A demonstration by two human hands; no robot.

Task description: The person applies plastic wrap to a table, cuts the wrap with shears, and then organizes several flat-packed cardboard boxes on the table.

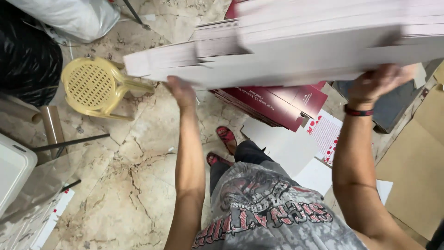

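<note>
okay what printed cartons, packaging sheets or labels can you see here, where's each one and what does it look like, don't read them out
Stack of flat carton sheets: carried at chest height on left hand and right hand; pale grey-white, maroon edges.
Maroon flat cartons: piled on the floor beneath that stack; dark red, small white print.
White sheets with red print: on the floor right of the maroon pile; rectangular.
Brown cardboard: far right; plain.
</note>
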